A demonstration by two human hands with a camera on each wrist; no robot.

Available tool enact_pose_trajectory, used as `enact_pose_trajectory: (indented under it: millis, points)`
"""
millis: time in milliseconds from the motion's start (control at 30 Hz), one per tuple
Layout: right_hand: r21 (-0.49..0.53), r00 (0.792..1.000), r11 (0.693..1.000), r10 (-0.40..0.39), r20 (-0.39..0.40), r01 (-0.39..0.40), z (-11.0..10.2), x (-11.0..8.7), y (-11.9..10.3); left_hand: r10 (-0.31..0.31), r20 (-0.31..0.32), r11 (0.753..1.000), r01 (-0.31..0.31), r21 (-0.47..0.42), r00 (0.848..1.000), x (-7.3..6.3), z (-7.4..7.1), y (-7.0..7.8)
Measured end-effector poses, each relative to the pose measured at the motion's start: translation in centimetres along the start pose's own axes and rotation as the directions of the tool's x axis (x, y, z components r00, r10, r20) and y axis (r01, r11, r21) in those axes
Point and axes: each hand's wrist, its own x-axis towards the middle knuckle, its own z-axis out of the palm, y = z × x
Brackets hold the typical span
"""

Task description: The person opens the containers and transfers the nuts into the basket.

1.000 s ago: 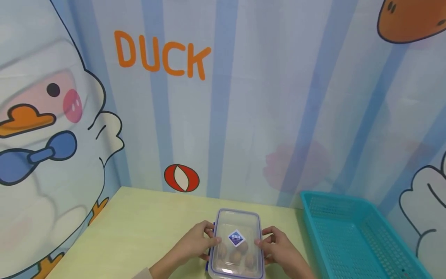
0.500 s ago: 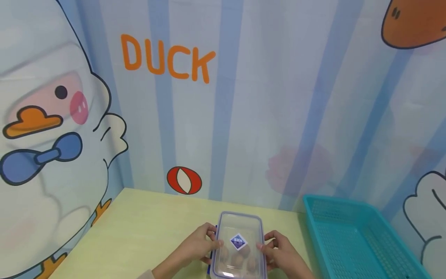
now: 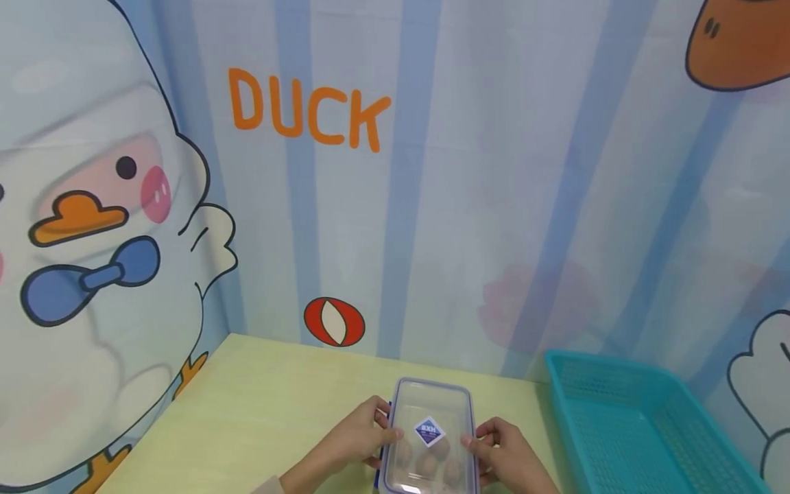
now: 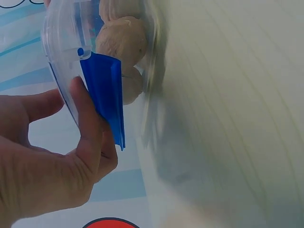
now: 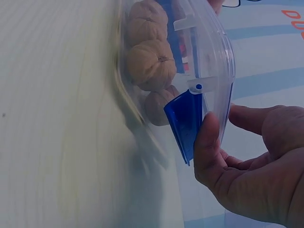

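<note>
A clear plastic food container (image 3: 432,401) with a blue-edged lid and a BXH sticker stands on the table, several walnuts (image 5: 151,64) inside. My left hand (image 3: 361,433) pinches the lid's left edge, thumb on top and fingers below. On the opposite edge my right hand (image 3: 509,454) has the same kind of grip. Blue side latches hang swung outward: one latch (image 4: 104,90) lies against the left fingers, another latch (image 5: 186,126) by the right fingers. In the head view, the container's near end runs off the bottom of the frame.
A turquoise plastic basket (image 3: 607,376) with perforated walls stands on the right side of the pale yellow table (image 3: 278,391). Behind the table hangs a striped blue-and-white backdrop (image 3: 457,206) with duck drawings.
The head view has turned slightly, so everything sits further right and a little lower in the picture. Both hands keep the same grip on the lid; the container looks unmoved on the table.
</note>
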Motion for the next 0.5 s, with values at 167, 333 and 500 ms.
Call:
enact_pose_trajectory:
  millis: [167,333,500]
  points:
    - [-0.039,0.999,0.999,-0.017,-0.03,0.015,-0.05,-0.16,-0.11,0.06,-0.008,0.998,-0.06,-0.003,0.998,0.14,0.13,0.03]
    - [-0.088,0.997,0.996,-0.027,-0.07,0.021,0.2,-0.28,-0.16,0.092,-0.012,0.996,-0.092,-0.013,0.996,-0.1,0.14,0.2]
    - [-0.125,0.994,0.992,-0.029,-0.108,0.015,0.31,-0.41,-0.29,0.123,-0.063,0.99,-0.119,0.07,0.99,-0.34,0.31,0.38]
